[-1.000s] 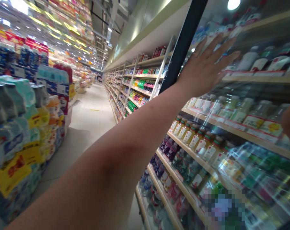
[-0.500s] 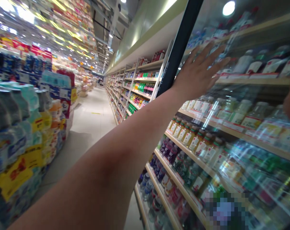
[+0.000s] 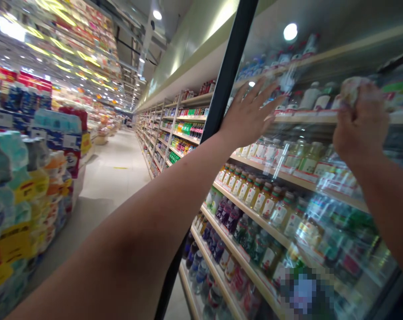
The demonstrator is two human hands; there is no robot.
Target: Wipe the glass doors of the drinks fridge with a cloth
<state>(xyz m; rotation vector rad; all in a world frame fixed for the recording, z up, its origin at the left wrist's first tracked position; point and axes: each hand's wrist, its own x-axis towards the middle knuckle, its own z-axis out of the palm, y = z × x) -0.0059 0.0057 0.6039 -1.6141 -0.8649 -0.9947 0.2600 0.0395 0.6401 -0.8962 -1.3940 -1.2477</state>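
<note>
My left hand (image 3: 249, 116) is spread at the dark-framed edge of a glass cooler door (image 3: 233, 58), its palm towards the pane and its fingers apart. Farther right, my right hand (image 3: 364, 122) is closed around a crumpled, pale cloth (image 3: 352, 90), held up at the glass. Some blur on this hand hides whether the cloth touches the pane all over. Behind the glass, bottles of yellow drink (image 3: 253, 193) line a shelf below my left hand.
Open drink shelves (image 3: 188, 120) run on past the door's edge. Left of the aisle floor (image 3: 111, 178) stand stacked bottle packs (image 3: 31, 178) with yellow price signs. A pixelated patch (image 3: 303, 291) covers part of the glass low on the right.
My right hand has come in from the right edge, bringing the cloth into view. The view has shifted, so the door and left hand appear farther left; that hand stays spread.
</note>
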